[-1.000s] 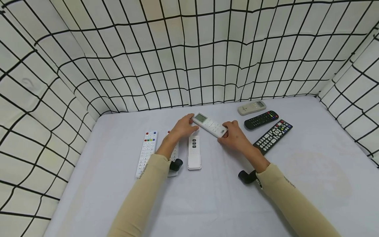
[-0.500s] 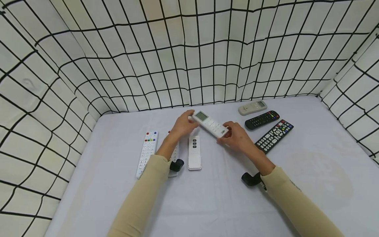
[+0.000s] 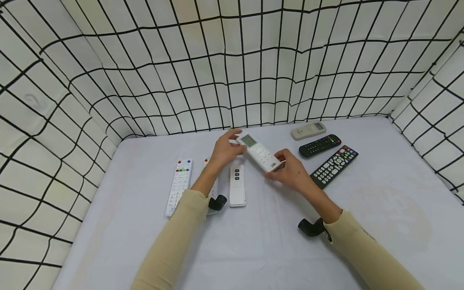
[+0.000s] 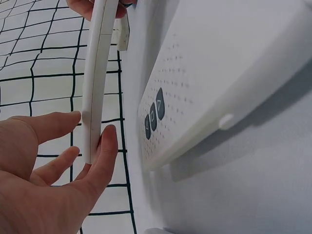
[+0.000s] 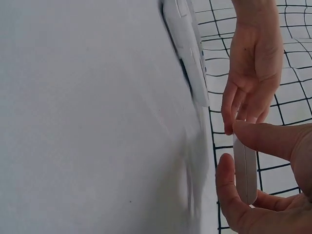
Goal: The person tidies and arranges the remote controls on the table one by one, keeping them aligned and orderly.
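Note:
A white air-conditioner remote (image 3: 260,155) with a grey screen is held between both hands, slanting from upper left to lower right. My left hand (image 3: 225,151) pinches its screen end; in the left wrist view the thumb and fingers (image 4: 108,146) lie on opposite faces of it. At the lower end my right hand (image 3: 290,171) grips the remote, its thumb (image 5: 265,136) on one edge in the right wrist view. The remote stands off the table in both wrist views. Just below it lies a slim white remote (image 3: 237,191) with dark buttons, large in the left wrist view.
On the left lie a white remote (image 3: 179,187) with coloured buttons and another white remote (image 3: 214,189), partly behind my left forearm. To the right are a beige remote (image 3: 308,131), a black remote (image 3: 320,146) and a larger black remote (image 3: 334,166). Black netting (image 3: 253,80) encloses the table.
The air-conditioner remote has risen a little and turned steeper, its lower end coming nearer to me. Both hands moved with it, and my right forearm shifted outward. The other remotes stayed put.

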`<state>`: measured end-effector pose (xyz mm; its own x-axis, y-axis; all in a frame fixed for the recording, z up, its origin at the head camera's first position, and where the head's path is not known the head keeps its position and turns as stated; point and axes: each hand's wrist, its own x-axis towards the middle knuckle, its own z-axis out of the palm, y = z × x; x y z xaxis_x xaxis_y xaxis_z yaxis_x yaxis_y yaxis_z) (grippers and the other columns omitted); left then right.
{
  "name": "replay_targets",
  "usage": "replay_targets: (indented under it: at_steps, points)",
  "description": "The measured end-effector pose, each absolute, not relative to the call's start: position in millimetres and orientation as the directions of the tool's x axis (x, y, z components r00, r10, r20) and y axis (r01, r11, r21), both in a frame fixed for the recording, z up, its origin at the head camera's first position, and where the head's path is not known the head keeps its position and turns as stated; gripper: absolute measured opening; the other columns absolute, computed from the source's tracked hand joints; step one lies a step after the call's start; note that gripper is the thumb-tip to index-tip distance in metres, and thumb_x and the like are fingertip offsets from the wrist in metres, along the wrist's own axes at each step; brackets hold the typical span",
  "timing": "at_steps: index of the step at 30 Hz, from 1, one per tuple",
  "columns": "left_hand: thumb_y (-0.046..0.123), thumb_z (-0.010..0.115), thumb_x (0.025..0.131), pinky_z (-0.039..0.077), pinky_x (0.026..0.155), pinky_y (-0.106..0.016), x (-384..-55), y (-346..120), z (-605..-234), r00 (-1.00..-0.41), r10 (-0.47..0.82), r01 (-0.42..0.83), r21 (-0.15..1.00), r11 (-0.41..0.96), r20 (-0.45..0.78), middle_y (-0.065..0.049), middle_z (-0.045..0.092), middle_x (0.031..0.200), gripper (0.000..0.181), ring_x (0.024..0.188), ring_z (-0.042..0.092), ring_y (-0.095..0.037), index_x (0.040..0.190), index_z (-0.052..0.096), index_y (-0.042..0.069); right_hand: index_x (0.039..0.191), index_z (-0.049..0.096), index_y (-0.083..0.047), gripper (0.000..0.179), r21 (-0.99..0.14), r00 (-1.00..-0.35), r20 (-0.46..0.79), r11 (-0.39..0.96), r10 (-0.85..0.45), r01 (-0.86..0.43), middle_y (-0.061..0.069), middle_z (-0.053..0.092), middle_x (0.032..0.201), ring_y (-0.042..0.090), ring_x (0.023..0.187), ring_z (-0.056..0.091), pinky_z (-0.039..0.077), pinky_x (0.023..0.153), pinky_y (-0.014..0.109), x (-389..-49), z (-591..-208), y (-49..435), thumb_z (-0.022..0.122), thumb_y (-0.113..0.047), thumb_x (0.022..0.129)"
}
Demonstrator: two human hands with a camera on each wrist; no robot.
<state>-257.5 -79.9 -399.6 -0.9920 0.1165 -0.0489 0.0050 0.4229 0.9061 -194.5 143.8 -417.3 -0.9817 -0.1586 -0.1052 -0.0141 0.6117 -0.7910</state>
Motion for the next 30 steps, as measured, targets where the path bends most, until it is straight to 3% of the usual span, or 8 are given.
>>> replay_targets:
  at_steps: [9,21,30]
  points:
    - [0.002,0.074,0.093,0.061,0.094,-0.041,-256,-77,-399,-0.989,0.121,-0.035,0.920,0.391,-0.089,-0.018,0.059,0.142,0.055,0.113,0.073,-0.034,0.145,0.058,0.006,0.146,0.047,-0.005,0.078,-0.822,-0.979,-0.164,0.566,-0.118,0.070,0.022,0.056,0.135,0.035,0.122,0.059,0.051,0.091,0.038,-184,-413,142,0.088,-0.022,0.081]
    - [0.003,0.071,0.095,0.059,0.099,-0.040,-250,-70,-396,-0.982,0.133,-0.087,0.942,0.323,-0.137,-0.018,0.058,0.141,0.054,0.110,0.075,-0.035,0.147,0.057,0.005,0.145,0.047,-0.001,0.078,-0.851,-0.973,-0.184,0.519,-0.138,0.087,0.021,0.054,0.144,0.039,0.136,0.051,0.043,0.115,0.052,-174,-413,147,0.088,-0.026,0.083]
    - [0.004,0.070,0.096,0.058,0.101,-0.043,-249,-70,-397,-0.980,0.135,-0.094,0.943,0.320,-0.143,-0.016,0.057,0.144,0.051,0.111,0.074,-0.035,0.146,0.059,0.007,0.152,0.042,0.000,0.080,-0.886,-0.965,-0.188,0.456,-0.180,0.088,0.024,0.049,0.150,0.041,0.142,0.051,0.042,0.119,0.052,-167,-412,148,0.085,-0.018,0.087]
